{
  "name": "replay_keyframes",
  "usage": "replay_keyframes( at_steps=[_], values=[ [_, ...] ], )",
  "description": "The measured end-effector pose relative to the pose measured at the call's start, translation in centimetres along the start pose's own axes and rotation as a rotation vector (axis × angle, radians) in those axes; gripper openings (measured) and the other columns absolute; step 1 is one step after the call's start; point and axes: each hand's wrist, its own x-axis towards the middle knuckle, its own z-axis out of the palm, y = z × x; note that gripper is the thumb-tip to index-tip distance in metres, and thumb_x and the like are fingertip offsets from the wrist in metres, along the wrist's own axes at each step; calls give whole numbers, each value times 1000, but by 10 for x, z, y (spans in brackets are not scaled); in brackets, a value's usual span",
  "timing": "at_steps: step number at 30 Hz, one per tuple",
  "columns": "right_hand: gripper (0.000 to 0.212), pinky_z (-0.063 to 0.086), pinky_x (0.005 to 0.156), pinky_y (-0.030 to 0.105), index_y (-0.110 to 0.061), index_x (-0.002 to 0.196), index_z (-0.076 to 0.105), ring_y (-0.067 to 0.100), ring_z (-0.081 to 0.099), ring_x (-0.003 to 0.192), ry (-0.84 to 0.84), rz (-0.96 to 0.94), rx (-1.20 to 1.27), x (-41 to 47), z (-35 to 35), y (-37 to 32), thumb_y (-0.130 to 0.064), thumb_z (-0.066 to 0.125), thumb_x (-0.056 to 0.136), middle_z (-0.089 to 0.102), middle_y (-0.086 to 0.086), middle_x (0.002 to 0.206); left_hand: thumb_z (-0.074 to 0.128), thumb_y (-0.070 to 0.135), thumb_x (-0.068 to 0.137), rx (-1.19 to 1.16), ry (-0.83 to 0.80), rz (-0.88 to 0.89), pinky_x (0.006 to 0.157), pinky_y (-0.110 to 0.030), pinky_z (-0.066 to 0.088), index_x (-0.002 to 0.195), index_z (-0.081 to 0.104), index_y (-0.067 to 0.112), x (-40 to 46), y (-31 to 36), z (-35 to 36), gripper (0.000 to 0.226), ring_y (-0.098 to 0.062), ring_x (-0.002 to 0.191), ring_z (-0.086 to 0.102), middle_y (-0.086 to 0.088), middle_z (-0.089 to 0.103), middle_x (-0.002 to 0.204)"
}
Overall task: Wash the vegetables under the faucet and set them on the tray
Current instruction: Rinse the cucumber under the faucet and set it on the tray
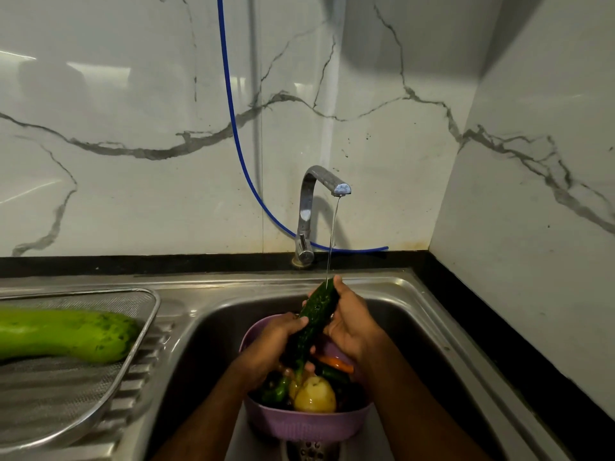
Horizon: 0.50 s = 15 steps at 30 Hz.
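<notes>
A dark green cucumber (314,322) is held tilted over the purple colander (309,424) in the sink (416,314), its upper tip under the thin stream from the faucet (321,181). Left hand (273,341) is wrapped round the mid/lower part; right hand (349,319) is curled round the upper end. Judged stiff, light, but slippery when wet, so best gripped mid-body w/ both hands. The tray (146,314) on the left surface already carries a pale green gourd (66,334).
</notes>
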Motion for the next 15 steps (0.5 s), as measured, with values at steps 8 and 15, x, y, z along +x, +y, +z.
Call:
replay_keyframes(
  at_steps=[8, 15],
  values=[
    [60, 57, 91, 50, -2, 131, 57, 38, 67, 109, 49, 47, -19, 4, 6, 4, -55, 50, 102, 68, 25, 117, 60, 25, 99, 183, -17, 175, 74, -32, 61, 126, 60, 14, -5, -5, -2, 30, -21, 102, 72, -6, 74, 114],
    [56, 58, 86, 48, -6, 138, 54, 37, 66, 114, -56, 39, -13, 4, 4, 8, -45, 62, 98, 66, 22, 126, 49, 46, 99, -144, -9, -17, 57, -37, 48, 101, 61, 4, -8, -1, -2, 44, -30, 58, 59, -17, 63, 74]
  ],
)
